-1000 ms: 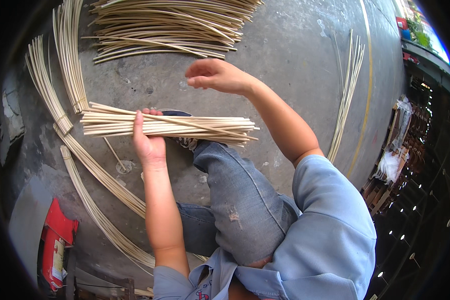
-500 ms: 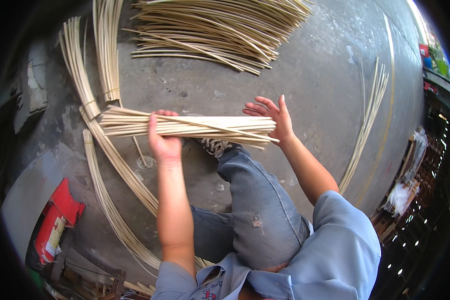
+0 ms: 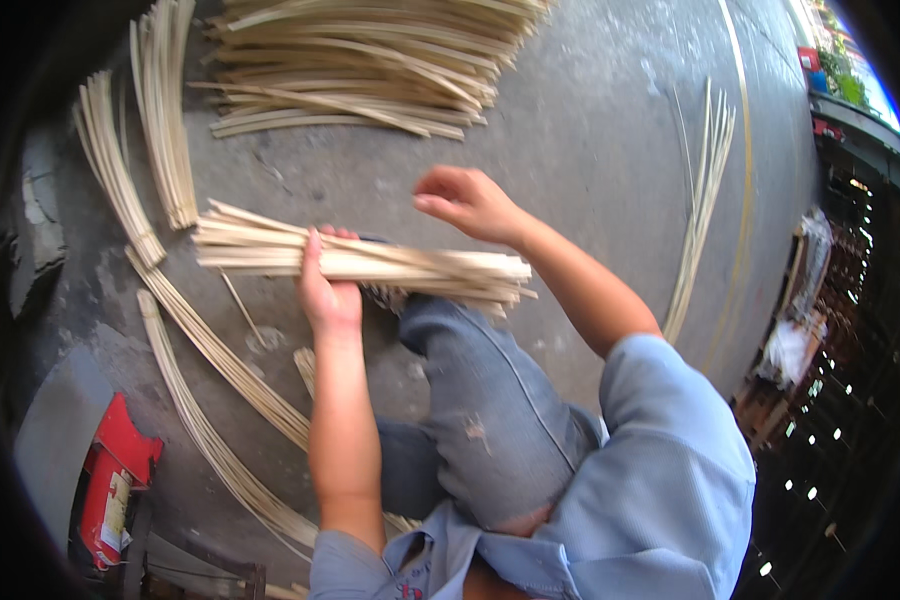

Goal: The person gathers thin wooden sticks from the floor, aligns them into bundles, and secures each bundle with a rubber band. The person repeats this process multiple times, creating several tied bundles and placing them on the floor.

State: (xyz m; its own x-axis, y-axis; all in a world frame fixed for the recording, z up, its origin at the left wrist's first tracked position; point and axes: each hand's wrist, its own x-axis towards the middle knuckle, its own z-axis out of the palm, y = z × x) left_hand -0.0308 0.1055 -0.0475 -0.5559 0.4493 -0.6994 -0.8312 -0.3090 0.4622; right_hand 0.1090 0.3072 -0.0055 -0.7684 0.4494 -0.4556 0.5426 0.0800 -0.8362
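Note:
My left hand (image 3: 330, 302) is closed round a bundle of pale, thin cane sticks (image 3: 410, 268), held level above my raised knee. Its thumb lies over the near side and fingertips show past the far side. The sticks fan out slightly at both ends, and their right part is smeared by motion. Just beyond the bundle and apart from it, my right hand (image 3: 470, 203) hangs with its fingers curled in; nothing shows in it.
A large heap of sticks (image 3: 360, 70) lies on the concrete floor ahead. Several tied bundles (image 3: 162, 120) are at the left, near a red object (image 3: 115, 485). Loose long sticks (image 3: 705, 200) lie at the right, before a dark slatted wall (image 3: 840, 400).
My right hand has left the bundle's right end, moving left and to its far side, and its spread fingers have curled in. The view has shifted; my left hand keeps its hold.

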